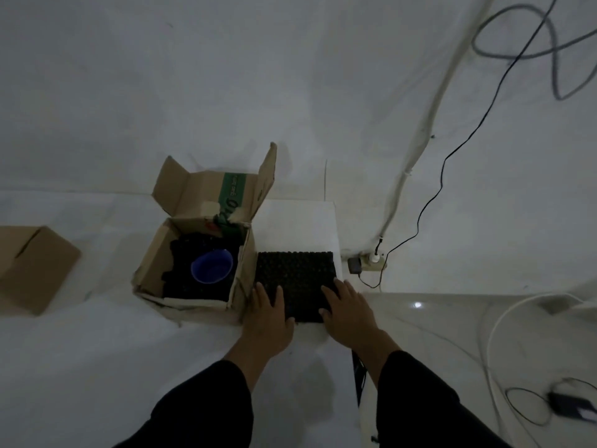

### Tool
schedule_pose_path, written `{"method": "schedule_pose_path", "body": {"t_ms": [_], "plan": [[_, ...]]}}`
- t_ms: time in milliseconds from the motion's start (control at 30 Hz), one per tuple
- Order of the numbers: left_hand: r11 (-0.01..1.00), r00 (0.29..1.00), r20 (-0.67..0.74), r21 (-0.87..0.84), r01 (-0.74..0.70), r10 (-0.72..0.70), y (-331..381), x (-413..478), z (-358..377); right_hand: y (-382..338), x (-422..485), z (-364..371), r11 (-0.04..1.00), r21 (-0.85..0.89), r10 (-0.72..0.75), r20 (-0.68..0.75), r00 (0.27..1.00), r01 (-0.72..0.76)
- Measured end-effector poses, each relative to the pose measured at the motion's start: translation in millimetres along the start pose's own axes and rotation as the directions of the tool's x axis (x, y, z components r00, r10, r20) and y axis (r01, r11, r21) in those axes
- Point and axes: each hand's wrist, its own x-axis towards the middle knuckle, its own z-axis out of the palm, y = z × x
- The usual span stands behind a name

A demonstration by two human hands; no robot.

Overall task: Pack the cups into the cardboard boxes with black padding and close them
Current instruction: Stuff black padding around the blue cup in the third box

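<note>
An open cardboard box (240, 279) with raised flaps stands on the white-covered surface. Inside it a blue cup (211, 266) sits upright on black padding (176, 282). To the right of the box a loose sheet of black padding (295, 270) lies flat on a white block. My left hand (268, 310) rests on the sheet's near left corner, fingers spread. My right hand (347, 307) lies on its near right corner, fingers also spread. Neither hand has closed around the sheet.
A second cardboard box (32, 266), closed, lies at the far left. A power strip with a plug (371, 261) and cables (452, 156) sit right of the white block (297, 224). More cables and a dark device (568, 404) lie on the floor at lower right.
</note>
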Motion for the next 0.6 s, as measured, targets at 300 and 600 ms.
{"method": "schedule_pose_path", "body": {"t_ms": [300, 600], "plan": [[0.937, 0.950, -0.210, -0.311, 0.157, -0.229, 17, 3, 13, -1, -4, 24, 0.946, 0.295, 0.186, -0.162, 0.969, -0.132], [0.587, 0.890, -0.028, -0.761, 0.276, -0.455, 21, 7, -5, 9, 1, 17, 0.754, 0.598, 0.394, -0.082, 0.915, -0.271]]}}
